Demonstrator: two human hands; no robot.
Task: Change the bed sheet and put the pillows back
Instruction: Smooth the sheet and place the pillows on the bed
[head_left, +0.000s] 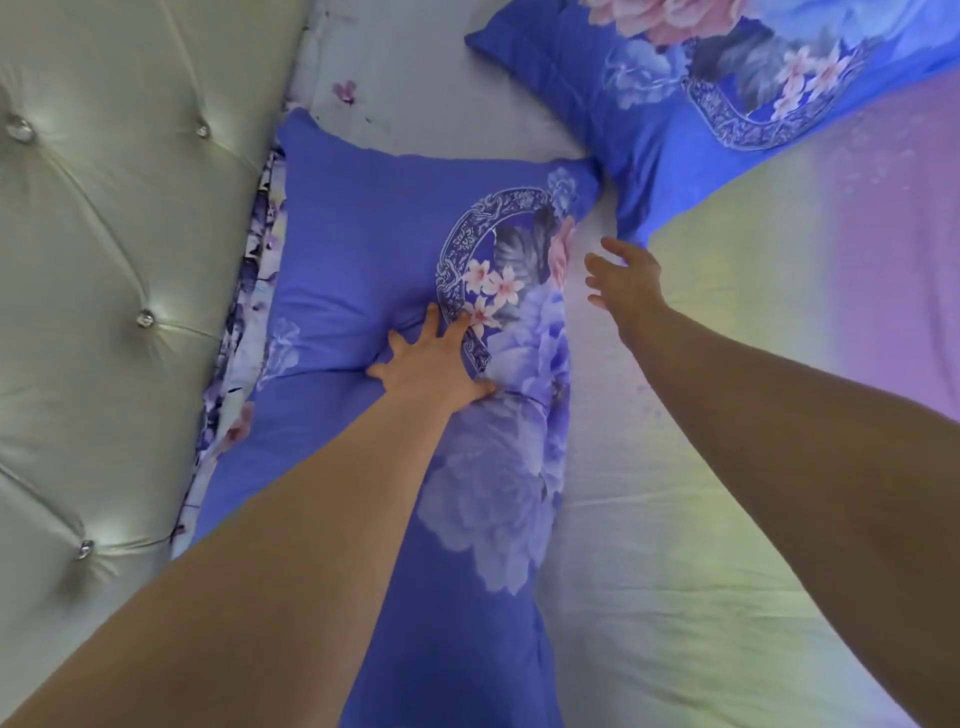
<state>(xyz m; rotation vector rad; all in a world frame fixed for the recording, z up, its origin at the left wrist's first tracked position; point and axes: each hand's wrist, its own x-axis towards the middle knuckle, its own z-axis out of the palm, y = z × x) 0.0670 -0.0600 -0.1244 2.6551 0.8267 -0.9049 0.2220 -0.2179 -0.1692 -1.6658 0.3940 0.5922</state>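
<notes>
Blue pillow (363, 249) under flat left hand (434, 364); right hand (623, 275) open above sheet (727, 467)

The left hand (434, 358) presses flat, fingers spread, on a blue floral-print pillow (384, 249) lying beside the pale tufted padded headboard (104, 260). The right hand (623, 275) hovers open near a 2nd blue floral pillow (701, 104) on the pastel bed sheet (727, 519).
</notes>
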